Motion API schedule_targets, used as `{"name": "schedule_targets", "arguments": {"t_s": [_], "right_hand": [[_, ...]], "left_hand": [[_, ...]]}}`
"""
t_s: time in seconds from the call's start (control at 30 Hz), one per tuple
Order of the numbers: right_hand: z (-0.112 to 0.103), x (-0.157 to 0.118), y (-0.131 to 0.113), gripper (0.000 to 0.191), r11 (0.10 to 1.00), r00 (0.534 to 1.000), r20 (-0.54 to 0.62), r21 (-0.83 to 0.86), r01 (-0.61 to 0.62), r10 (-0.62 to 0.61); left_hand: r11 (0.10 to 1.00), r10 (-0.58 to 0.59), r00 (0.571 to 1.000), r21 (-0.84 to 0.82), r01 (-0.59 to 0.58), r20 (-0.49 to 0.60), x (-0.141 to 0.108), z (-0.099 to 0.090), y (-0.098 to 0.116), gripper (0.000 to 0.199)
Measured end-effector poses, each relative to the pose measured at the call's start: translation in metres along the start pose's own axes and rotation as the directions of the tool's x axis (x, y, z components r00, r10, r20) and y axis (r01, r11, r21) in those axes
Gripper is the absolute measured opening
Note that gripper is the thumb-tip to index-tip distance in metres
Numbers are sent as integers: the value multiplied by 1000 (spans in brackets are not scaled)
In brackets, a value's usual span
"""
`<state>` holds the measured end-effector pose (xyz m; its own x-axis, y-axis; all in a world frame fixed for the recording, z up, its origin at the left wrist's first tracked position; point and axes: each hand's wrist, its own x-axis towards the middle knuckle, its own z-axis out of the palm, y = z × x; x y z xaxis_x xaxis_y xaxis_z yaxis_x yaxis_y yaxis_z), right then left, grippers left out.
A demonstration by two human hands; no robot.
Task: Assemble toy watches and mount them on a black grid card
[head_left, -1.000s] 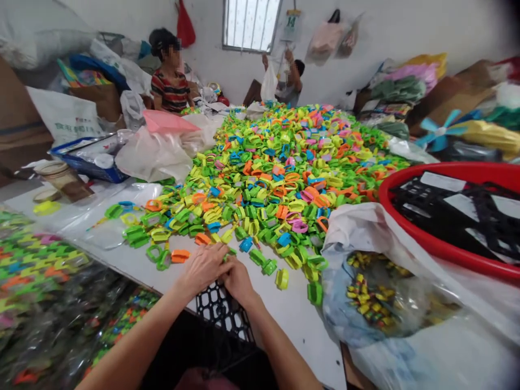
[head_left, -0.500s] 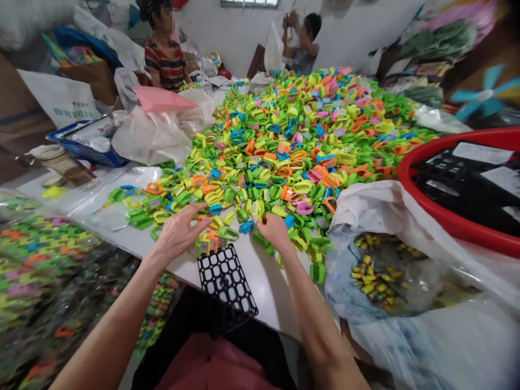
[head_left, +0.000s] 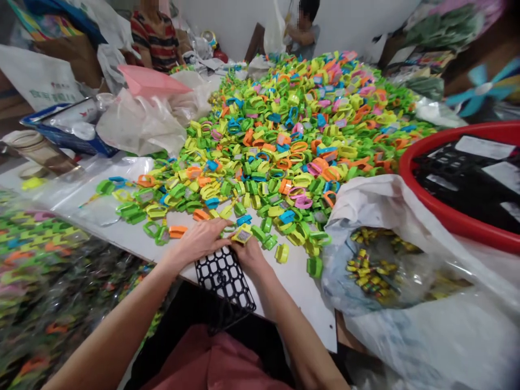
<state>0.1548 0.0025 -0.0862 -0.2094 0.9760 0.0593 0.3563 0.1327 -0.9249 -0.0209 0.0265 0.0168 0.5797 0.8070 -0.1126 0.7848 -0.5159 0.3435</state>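
A black grid tray point(head_left: 222, 279) with rows of rounded openings lies at the front edge of the white table. My left hand point(head_left: 201, 242) lies over its far end with fingers stretched to the right, hiding what is beneath. Close beside it, my right hand point(head_left: 248, 254) is closed on a yellow toy watch point(head_left: 242, 234) with a grey face. Just beyond the fingertips sits a blue toy watch point(head_left: 244, 220). An orange one point(head_left: 177, 232) rests left of my left hand. Loose green watches point(head_left: 264, 236) lie to the right of my hands.
A big heap of coloured toy watches point(head_left: 284, 141) covers the table behind. On the right are a plastic bag point(head_left: 365, 203) with small yellow pieces and a red tub point(head_left: 459, 214) of black trays. A blue basket point(head_left: 93, 143) stands left. Two people are at the far side.
My right hand has moved left and toward me, with a yellow toy watch now showing in it. My left hand has moved right, over the tray's far end. The view has shifted slightly.
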Motion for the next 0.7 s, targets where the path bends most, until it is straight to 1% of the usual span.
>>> {"name": "schedule_targets", "arguments": {"t_s": [0.07, 0.13, 0.17, 0.23, 0.3, 0.33, 0.37, 0.43, 0.47, 0.5, 0.53, 0.57, 0.63, 0.67, 0.7], "right_hand": [[0, 1, -4, 25, 999, 1000, 22, -50, 15, -14], [3, 6, -9, 25, 989, 998, 66, -150, 13, -4], [7, 9, -11, 24, 979, 996, 91, -203, 13, 6], [15, 17, -16, 20, 959, 992, 125, -283, 27, 9], [20, 23, -19, 20, 950, 993, 114, -308, 54, -20], [19, 24, -19, 20, 950, 994, 99, -305, 63, -34], [16, 25, -19, 19, 956, 994, 100, -286, 69, -42], [1, 29, -20, 18, 970, 987, 152, -233, 77, -41], [-8, 33, -21, 19, 969, 981, 188, -232, 84, -41], [-17, 39, -23, 22, 958, 976, 213, -267, 101, -44], [-25, 48, -25, 27, 928, 974, 221, -352, 126, -48], [-30, 59, -29, 30, 873, 976, 212, -465, 148, -52], [-33, 86, -35, 31, 726, 982, 183, -668, 164, -54], [-32, 100, -37, 31, 671, 983, 180, -723, 164, -47], [-30, 111, -39, 30, 644, 982, 183, -747, 164, -38]], "left_hand": [[999, 27, 999, -23, -26, 31, 0, -3, 5, 46], [999, 38, 999, -21, -38, 35, 2, -5, 8, 52], [1000, 27, 999, -2, -27, 27, 4, -6, 9, 51], [997, -27, 1000, 68, 27, 3, 10, -6, 8, 44], [986, -86, 996, 144, 88, -22, 14, -6, 3, 37], [980, -96, 995, 174, 100, -33, 15, -6, 0, 37], [975, -94, 995, 197, 101, -44, 15, -5, -3, 37], [969, -92, 993, 225, 106, -72, 12, -3, -6, 37], [966, -103, 991, 230, 120, -88, 10, -2, -7, 36], [962, -127, 987, 232, 148, -104, 9, -1, -7, 35], [956, -160, 980, 230, 183, -115, 8, 0, -6, 34], [950, -191, 974, 226, 214, -118, 8, 0, -6, 33], [955, -210, 972, 193, 226, -102, 7, -5, -6, 35], [962, -213, 972, 156, 226, -96, 5, -10, -8, 38], [967, -222, 970, 102, 232, -101, 2, -16, -12, 42]]}}
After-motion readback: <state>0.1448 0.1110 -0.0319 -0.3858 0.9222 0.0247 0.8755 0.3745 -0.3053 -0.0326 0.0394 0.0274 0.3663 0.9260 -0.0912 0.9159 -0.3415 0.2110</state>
